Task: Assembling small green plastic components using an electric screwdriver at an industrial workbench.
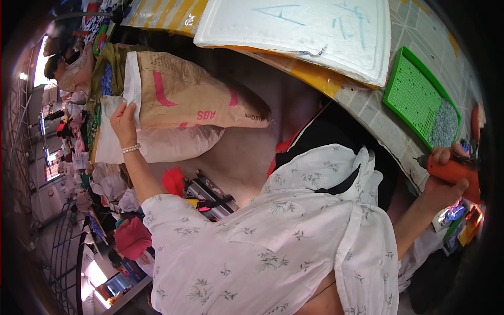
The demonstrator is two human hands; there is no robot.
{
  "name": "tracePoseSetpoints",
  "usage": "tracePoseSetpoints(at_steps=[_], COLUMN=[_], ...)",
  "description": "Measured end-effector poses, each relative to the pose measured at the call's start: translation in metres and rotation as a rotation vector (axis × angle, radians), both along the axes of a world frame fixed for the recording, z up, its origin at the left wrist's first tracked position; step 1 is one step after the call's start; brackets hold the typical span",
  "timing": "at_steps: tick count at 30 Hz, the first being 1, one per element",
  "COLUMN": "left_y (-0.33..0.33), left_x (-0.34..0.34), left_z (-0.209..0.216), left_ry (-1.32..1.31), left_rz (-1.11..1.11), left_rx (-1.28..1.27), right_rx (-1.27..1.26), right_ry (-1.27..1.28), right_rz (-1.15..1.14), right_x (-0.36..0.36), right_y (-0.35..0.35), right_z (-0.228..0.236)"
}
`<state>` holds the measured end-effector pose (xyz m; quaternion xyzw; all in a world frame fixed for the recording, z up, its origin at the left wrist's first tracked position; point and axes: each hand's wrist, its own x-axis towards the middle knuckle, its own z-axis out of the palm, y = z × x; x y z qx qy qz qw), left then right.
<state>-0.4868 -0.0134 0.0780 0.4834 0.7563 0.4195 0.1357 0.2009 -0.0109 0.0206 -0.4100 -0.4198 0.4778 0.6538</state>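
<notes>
My left hand is closed on the white edge of a brown paper sack with pink markings, at the left. A white sack lies right under it. The brown sack looks flattened, and its far end is in shadow. At the right rim my right hand is wrapped round an orange power screwdriver with a dark tip; part of the tool is lost at the picture's edge. Near that hand, a green perforated tray holds a heap of small grey metal pieces at its near end.
A white foam board with blue marks lies on the patterned tabletop, edged with yellow tape. Below it on the floor are a grey metal frame and a red cloth. Other people and piled goods line the left.
</notes>
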Motion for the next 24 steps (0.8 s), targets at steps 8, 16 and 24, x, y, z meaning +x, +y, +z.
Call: tracePoseSetpoints(at_steps=[8,16,24], left_y=[0.035,0.070,0.062], left_x=[0.103,0.194,0.232], left_z=[-0.039,-0.168,-0.147], left_ry=[0.022,-0.351,-0.221], left_rz=[0.058,0.128,-0.393], left_rx=[0.194,0.148,-0.128], right_rx=[-0.033,-0.032,-0.077], right_ry=[0.016,0.008,0.045], right_rz=[-0.035,-0.013,-0.085], right_x=[0.000,-0.011,0.004], right_y=[-0.008,0.001,-0.006], right_z=[0.000,0.004,-0.005])
